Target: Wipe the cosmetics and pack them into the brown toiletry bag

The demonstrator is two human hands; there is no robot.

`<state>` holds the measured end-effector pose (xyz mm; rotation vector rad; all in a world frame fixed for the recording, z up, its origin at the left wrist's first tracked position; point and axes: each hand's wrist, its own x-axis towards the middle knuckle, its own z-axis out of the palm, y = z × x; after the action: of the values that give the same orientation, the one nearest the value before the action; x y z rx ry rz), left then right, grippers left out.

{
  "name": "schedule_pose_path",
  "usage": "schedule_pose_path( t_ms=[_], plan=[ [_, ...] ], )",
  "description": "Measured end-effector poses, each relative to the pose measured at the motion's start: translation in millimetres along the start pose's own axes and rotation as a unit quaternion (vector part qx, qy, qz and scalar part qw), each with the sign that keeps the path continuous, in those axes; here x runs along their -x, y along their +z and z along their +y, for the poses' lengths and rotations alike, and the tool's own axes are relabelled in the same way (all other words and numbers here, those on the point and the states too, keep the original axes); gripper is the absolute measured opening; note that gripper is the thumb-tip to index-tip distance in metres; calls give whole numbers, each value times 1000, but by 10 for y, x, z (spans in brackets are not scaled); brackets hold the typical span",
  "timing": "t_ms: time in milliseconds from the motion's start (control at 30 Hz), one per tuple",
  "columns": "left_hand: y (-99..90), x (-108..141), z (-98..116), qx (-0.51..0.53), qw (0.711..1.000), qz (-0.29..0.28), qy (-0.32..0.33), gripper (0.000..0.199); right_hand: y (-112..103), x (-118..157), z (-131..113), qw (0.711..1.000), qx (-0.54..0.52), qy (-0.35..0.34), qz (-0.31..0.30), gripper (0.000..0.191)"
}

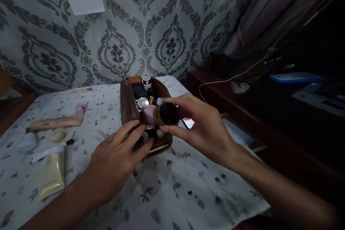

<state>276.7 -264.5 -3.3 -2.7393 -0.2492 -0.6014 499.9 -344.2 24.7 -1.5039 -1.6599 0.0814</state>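
An unzipped brown cosmetic bag (126, 102) stands on the cloth-covered table, packed with small containers. Among them are a silver-topped round jar (142, 103) and a white bottle with a dark cap (147, 82). My left hand (118, 154) grips the bag's near left edge, its fingers over the rim by the zipper. Between thumb and fingers, my right hand (203, 129) holds a small black-and-gold container (167, 114) tilted over the opening. Directly beside that container is a pink item (148, 114); whether the two are joined, I cannot tell.
Left on the patterned tablecloth (175, 187) lie a long beige tube (55, 122), a yellow squeeze tube (54, 172), a small pale yellow round item (57, 135) and a white bottle (27, 141). A dark red wooden surface (215, 93) with a white cable (237, 76) borders the right.
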Motion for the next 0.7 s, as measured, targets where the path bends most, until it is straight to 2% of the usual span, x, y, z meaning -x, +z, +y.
schedule_pose_path(
  t_ms=[133,300,533,700],
  plan=[
    [13,66,-60,15,1000,-17,10,53,12,-132,-27,993,53,-26,-98,39],
    [49,113,-92,25,999,-23,13,53,54,-240,-41,969,79,-2,-236,42],
    [97,175,-115,25,999,0,22,49,218,-304,-7,941,90,-3,-326,15],
    [123,200,-126,47,999,1,25,46,354,-432,-90,919,135,46,-368,16]
  ],
)
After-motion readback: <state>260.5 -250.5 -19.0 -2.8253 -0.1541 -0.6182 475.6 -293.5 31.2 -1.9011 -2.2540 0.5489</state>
